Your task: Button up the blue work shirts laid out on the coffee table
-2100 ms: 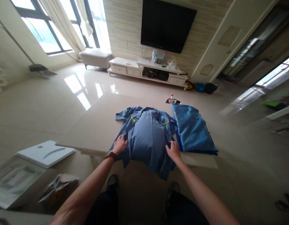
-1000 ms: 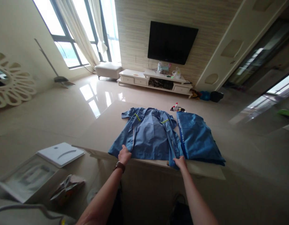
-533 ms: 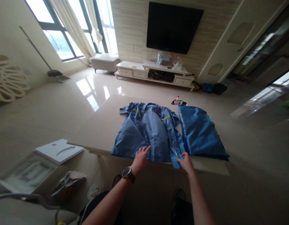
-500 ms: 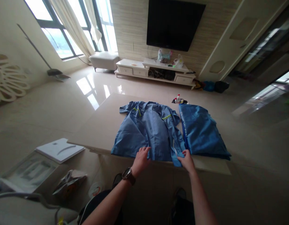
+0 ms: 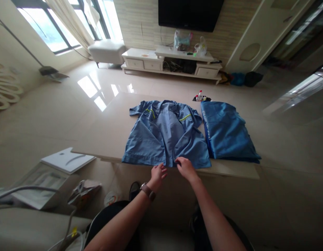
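Observation:
A blue short-sleeved work shirt (image 5: 143,143) with yellow-green chest stripes lies spread on the table, collar away from me and front parted down the middle. Its right front panel now lies out toward the right. My right hand (image 5: 187,168) pinches the bottom inner corner of that panel at the hem. Just left of it, my left hand (image 5: 158,174), a watch on its wrist, is at the hem of the left panel with fingers apart; whether the fingertips touch the cloth is unclear. A stack of darker blue folded cloth (image 5: 229,132) sits right of the shirt.
The pale table (image 5: 98,139) extends left of the shirt. A small bottle with a red cap (image 5: 200,94) stands beyond the folded stack. At lower left are a white-lidded box (image 5: 68,160) and a crumpled bag (image 5: 84,191). A low TV cabinet (image 5: 140,57) lines the far wall.
My right hand has moved left with the shirt's right front panel, which was folded outward and now lies flatter. My left hand has dropped back to the hem. The view has tilted down.

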Tool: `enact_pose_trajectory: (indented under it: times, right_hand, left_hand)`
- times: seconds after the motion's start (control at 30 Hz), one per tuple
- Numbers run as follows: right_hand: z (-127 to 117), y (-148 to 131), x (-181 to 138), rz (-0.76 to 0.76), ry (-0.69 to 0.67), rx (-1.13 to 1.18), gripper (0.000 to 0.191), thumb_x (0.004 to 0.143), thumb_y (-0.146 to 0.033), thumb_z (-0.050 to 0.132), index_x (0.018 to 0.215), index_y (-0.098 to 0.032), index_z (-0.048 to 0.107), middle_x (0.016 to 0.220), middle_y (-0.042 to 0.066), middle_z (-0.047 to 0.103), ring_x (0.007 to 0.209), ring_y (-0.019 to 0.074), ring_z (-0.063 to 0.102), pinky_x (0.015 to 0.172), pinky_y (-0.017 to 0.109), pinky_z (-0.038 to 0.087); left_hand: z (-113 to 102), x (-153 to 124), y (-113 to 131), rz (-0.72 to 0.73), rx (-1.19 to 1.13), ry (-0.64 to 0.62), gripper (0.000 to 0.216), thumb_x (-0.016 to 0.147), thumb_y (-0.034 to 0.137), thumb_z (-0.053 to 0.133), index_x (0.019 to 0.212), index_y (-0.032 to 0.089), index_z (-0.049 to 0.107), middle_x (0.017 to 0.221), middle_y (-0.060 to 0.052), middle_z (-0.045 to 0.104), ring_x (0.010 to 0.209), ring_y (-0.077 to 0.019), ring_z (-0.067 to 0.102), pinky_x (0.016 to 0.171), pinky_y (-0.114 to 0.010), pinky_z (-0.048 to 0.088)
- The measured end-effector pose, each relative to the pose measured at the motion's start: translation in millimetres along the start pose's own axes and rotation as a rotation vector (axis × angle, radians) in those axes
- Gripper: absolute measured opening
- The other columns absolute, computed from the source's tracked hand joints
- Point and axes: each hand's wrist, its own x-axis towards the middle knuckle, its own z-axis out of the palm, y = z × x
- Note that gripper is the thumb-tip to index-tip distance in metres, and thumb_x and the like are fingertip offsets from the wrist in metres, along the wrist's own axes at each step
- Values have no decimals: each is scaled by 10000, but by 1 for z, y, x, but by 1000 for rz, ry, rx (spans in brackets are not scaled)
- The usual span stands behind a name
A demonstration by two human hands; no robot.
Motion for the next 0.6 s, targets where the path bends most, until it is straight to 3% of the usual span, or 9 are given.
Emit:
enact_pose_trajectory:
  times: [0.13,0.43,0.6]
  right_hand:
    - [-6,-4,4,3,76,7,238,846,-55,519,907,-215,684,954,48,717,920,191,654,873,290,480]
    - [-20,-9,2,71,197,79,170,883,-166,514,909,-236,666,879,28,729,834,197,672,789,283,467]
    - [-21,-14,1,111,213,68,186,800,-137,579,905,-250,683,868,7,742,828,191,681,768,272,477]
  left_hand:
    - [1,7,8,-9,-90,56,159,859,203,723,847,181,566,792,0,600,604,-97,593,606,-242,476]
    - [15,15,-18,-15,-219,72,148,885,84,631,826,197,558,869,-32,655,749,-116,668,737,-265,560]
    - [22,17,-9,46,-260,41,188,868,107,678,789,205,537,829,-9,672,773,-123,690,779,-274,567]
